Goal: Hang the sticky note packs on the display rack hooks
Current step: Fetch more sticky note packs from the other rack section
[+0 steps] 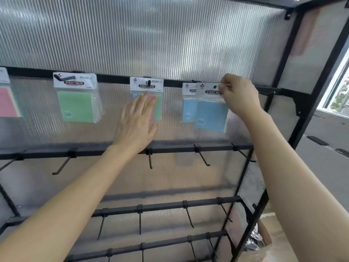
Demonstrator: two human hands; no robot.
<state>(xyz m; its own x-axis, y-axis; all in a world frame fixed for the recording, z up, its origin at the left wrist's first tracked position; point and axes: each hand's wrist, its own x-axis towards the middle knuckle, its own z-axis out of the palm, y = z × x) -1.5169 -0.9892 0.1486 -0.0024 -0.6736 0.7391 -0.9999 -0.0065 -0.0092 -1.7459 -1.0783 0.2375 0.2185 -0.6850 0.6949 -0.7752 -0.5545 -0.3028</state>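
- Blue sticky note pack (211, 114), a flat square pad in a clear plastic sleeve with a white printed header card. It sits at the right end of the black top rail (113, 78) and overlaps the front of a second blue pack (188, 108) just to its left.
- Right hand (239, 95): thumb and fingers pinch the header's upper right corner, closed tight on the card.
- Punched hole (214, 86) in the header reads dark. Cannot tell whether a hook tip is through it; the hook itself is hidden.
- Risk: if the hole is not seated when the pinch lets go, the pack would drop towards the empty black hooks (203, 157) below. Likely cause: the header hides the hook, so alignment is by feel.
- Risk: a corner pinch lets the pack hang slightly askew. Forcing it could crease the thin header or tear it at the hole.
- Risk: pushing it on may shove the second blue pack back.
- Appearance: pale blue face, glossy sleeve, red-and-black "STICKY NOTE" label. Probably light, and floppy at the header.
- Left hand (136, 125): fingers straight and spread, laid against the multicolour pack (157, 106) on the middle hook, gripping nothing.
- Further left are a green pack (77, 106) and a pink pack (7, 104), with a ribbed translucent panel (151, 35) behind.
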